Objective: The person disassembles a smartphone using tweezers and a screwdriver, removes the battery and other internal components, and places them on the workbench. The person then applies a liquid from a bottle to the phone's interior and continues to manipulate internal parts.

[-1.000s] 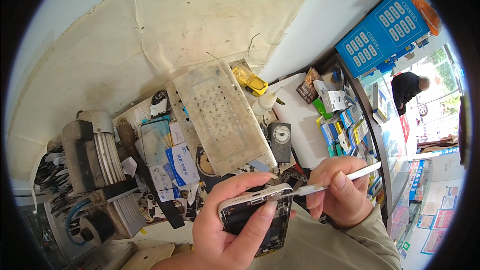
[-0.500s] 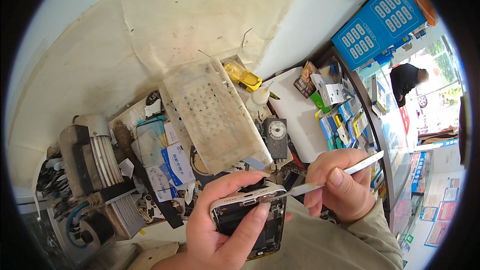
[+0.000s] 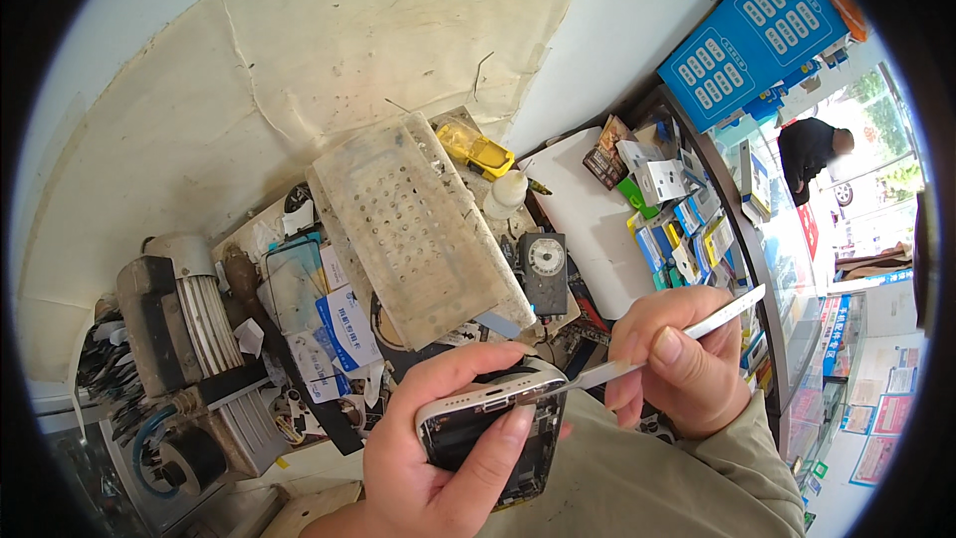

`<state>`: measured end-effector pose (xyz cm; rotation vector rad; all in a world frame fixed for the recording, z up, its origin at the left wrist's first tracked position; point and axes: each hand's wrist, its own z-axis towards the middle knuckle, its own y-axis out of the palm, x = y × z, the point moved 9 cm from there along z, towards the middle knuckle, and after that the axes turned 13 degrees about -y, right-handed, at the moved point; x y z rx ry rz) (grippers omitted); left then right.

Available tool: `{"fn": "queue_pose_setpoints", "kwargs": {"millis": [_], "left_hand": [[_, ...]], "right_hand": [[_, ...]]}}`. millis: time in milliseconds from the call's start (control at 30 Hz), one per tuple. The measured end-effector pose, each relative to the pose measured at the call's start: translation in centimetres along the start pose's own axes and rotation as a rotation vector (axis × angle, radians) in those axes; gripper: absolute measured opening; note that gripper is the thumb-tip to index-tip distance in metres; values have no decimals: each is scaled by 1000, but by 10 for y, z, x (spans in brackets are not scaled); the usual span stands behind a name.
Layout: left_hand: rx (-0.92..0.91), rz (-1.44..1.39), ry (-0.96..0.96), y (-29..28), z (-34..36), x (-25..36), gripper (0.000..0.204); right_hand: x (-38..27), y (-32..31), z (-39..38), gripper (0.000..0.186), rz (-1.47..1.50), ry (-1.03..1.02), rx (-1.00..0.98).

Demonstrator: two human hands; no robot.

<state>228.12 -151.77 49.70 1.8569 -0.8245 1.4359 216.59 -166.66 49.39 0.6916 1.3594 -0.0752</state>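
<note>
My left hand (image 3: 398,453) is closed round an opened phone (image 3: 538,448), tilted with its port edge upward. Its dark inside and small metal parts show, and my thumb presses near the port edge. My right hand (image 3: 687,359) grips a thin silver pry blade (image 3: 725,315) between thumb and fingers. The blade's flat tip meets the phone just inside its top right corner, near my left thumb. Exactly what the tip touches is too small to make out.
Beyond my hands lies a pale, stained perforated box (image 3: 418,229). Next to it are a dark box with a white dial (image 3: 545,259), a white bottle (image 3: 506,195) and a yellow device (image 3: 478,151). Machinery (image 3: 189,329) stands left. A person (image 3: 809,154) is far right.
The view has shifted slightly. Both hands keep their grips on the phone and the blade, and the blade tip stays at the same corner of the phone.
</note>
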Motion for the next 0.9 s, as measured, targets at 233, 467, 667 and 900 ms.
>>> {"fn": "queue_pose_setpoints", "kwargs": {"millis": [233,467,667,900], "left_hand": [[21,-254,-253,1,0,-16,40],[46,-473,-585,-1,-1,-31,45],[-94,-624,-668,7,4,-23,43],[-153,-755,-787,10,7,-26,42]], "right_hand": [[-5,-3,-3,26,-58,-41,35],[-29,-4,13,51,0,-408,68],[-53,25,48,28,-375,-332,-88],[-61,77,67,34,-960,-915,-749]]}}
